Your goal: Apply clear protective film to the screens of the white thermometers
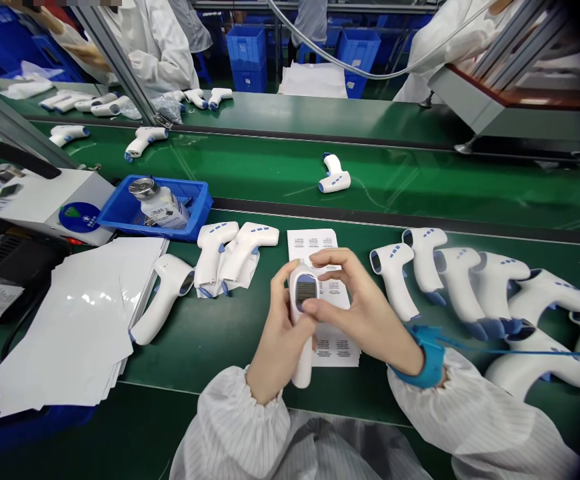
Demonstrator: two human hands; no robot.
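Note:
A white infrared thermometer (305,288) is held upright in front of me, its small grey display facing me. My left hand (276,347) is closed around its handle, the thumb lying across the front. My right hand (370,320), with a blue wrist strap (427,360) on its wrist, has its thumb at the display's lower edge and its fingers curled by the head. Behind the thermometer lies a printed sheet (340,350), partly covered by my hands. Left of it rest two thermometers (253,243) on plastic wrap and a single one (163,303).
Several more thermometers (495,280) lie on the right. A stack of white sheets (77,320) and a blue tray (195,210) with a metal-capped bottle (163,207) stand left. Beyond runs a green belt (250,160) carrying a thermometer (334,175). People in white coats (155,47) are across it.

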